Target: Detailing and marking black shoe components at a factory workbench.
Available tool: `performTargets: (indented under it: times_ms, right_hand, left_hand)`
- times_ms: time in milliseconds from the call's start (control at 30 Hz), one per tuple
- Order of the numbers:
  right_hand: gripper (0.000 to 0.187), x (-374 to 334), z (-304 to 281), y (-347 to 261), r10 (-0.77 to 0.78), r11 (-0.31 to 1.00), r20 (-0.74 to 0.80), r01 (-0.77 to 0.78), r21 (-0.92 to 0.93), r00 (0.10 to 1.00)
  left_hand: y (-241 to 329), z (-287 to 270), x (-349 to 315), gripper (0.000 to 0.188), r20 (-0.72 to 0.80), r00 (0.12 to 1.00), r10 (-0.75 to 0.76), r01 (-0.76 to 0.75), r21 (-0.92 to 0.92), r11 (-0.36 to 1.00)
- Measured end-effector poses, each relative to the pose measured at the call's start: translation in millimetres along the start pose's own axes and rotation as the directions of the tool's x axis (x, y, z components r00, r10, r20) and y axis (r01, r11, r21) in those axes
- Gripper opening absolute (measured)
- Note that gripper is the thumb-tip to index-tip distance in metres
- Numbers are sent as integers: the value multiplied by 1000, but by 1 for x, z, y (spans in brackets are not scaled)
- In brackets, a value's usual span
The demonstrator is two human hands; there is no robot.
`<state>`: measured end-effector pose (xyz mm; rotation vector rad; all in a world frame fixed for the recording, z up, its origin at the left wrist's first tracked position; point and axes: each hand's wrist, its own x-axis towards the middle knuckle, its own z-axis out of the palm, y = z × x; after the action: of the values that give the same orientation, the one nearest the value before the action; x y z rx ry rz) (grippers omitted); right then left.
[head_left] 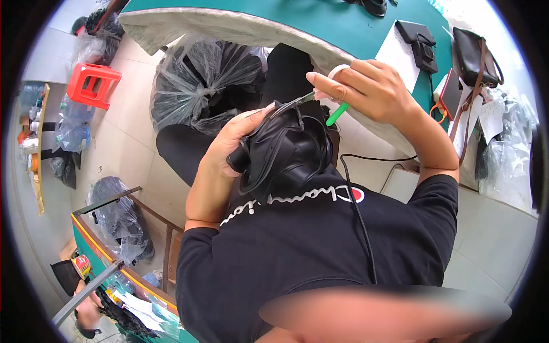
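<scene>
My left hand (234, 132) is closed around a bundle of black glossy, leather-like pieces (294, 150), which hangs in loops and folds in front of my chest. Above it, my right hand (369, 91) grips scissors (302, 101), its fingers through a pale pinkish loop. Their metal blades point left and meet the upper edge of the bundle, close to my left fingertips. A bright green stick-like piece (337, 114) juts out below my right fingers; whether it belongs to the scissors I cannot tell. The blade tips are partly hidden by the black material.
Ahead stands a green-topped table (320, 20) with a pale cloth hanging over its edge. Under it sits a clear plastic bag (206, 86) of black items. A red stool (94, 86) is at far left, a black handbag (474, 57) at right. A black cable (357, 211) crosses my shirt.
</scene>
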<state>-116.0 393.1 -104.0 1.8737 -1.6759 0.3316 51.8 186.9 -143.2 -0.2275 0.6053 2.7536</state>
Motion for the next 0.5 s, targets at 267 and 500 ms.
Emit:
performTargets:
  times_ms: [267,500]
  right_hand:
    - [52,1,1,-2,-2,1000,5,2,18,1000]
    - [50,2,3,-3,5,998,7,-6,62,1000]
  left_hand:
    - [-3,5,-3,32,-78,995,61,-53,96,994]
    - [1,0,-1,32,-35,999,7,-3,103,995]
